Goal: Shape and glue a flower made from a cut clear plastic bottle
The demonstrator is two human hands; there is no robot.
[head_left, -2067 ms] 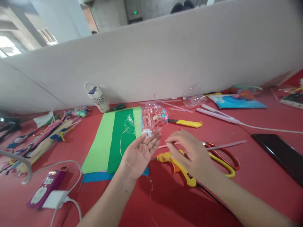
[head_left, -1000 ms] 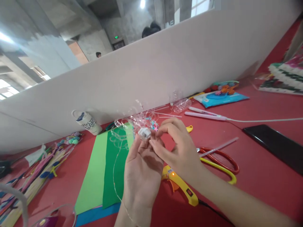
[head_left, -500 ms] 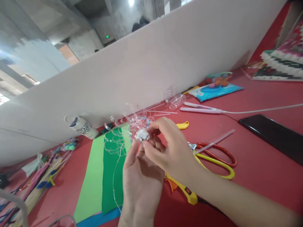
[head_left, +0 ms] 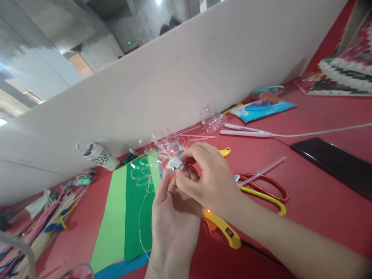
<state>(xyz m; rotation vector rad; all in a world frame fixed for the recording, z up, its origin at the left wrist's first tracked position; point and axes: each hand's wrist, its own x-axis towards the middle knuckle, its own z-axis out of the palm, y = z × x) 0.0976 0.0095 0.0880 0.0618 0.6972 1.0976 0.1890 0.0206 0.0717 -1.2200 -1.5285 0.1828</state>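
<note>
1. White cap (head_left: 174, 164) is up in the air over the worktop (head_left: 316, 116), right at the fingertips of both hands.
2. Left grip (head_left: 176, 228) has its palm turned up. Its thumb and fingers are closed on the cap from the near left side, so the cap sits past the palm, at the tips.
3. Right grip (head_left: 210, 176) comes in from the right. Its thumb and pointing finger pinch the right side of the cap.
4. Clear curly strips (head_left: 141, 179) spread out behind the cap, toward the far edge of the worktop.
5. A thin wire (head_left: 139, 223) hangs down just left of the left grip.
6. Under it lie a dark green sheet (head_left: 136, 217) and a light green sheet (head_left: 109, 221).
7. A yellow glue gun (head_left: 225, 229) with a small orange light lies just under the right grip.
8. Scissors (head_left: 261, 193) lie to the right of that hand, and a black phone (head_left: 331, 164) lies farther right.
9. Along the far edge are a white cup (head_left: 103, 155) and a clear bottle (head_left: 215, 123).
</note>
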